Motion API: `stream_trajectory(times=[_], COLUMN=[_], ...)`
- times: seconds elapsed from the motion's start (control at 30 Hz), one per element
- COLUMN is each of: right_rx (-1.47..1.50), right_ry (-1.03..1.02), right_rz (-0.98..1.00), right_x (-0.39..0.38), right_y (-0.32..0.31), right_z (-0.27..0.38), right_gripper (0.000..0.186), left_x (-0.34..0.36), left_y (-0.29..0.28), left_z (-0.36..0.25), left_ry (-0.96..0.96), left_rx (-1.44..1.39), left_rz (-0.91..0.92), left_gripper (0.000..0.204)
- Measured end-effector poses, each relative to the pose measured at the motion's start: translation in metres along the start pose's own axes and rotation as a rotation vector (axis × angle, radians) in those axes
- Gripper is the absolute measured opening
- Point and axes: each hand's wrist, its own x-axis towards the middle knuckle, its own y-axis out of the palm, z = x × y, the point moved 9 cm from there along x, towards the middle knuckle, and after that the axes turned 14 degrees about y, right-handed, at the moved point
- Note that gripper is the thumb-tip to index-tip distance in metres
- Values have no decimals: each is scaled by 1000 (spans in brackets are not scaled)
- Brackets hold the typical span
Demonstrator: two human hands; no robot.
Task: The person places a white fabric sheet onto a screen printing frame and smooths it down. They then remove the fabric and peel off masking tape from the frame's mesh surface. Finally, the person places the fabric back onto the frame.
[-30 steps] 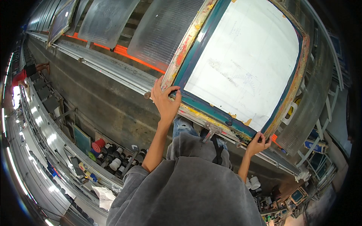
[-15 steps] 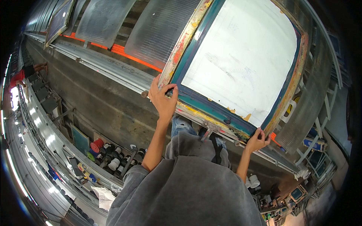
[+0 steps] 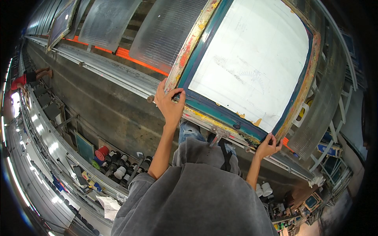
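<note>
A large screen printing frame (image 3: 184,59), its rails smeared with yellow, red and green paint, lies in front of me. White fills its middle panel (image 3: 256,59), with faint grey markings and a dark blue-green border around it. My left hand (image 3: 170,107) is closed on the near left corner, thumb and forefinger bent on top of the rim. At the near right corner my right hand (image 3: 268,147) grips the rim, thumb and fingers pinched together. Between my hands a metal clamp (image 3: 219,134) sits at the near edge. The undersides of both grips are hidden.
Translucent ribbed panels (image 3: 161,33) line a long metal rail (image 3: 106,67) with an orange strip on the left. Several pots and tubs (image 3: 120,171) stand low at left. A person in red (image 3: 19,82) is far left. A white handle (image 3: 302,115) is beside the frame's right side.
Both hands keep their hold on the frame's near corners, and the frame looks almost unmoved. The distant person in red has shifted slightly.
</note>
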Motion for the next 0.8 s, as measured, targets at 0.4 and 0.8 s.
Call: stream_trajectory(times=[0.4,0.8], right_rx=[-55,-26], right_ry=[-9,-12], right_rz=[-10,-9], right_x=[-3,-4], right_y=[-3,-3], right_z=[8,10], right_gripper=[26,26], left_x=[2,5], left_y=[1,0], left_z=[-3,-9], left_ry=[-29,-74], left_rx=[9,102], left_rz=[-46,-84], left_gripper=[15,27])
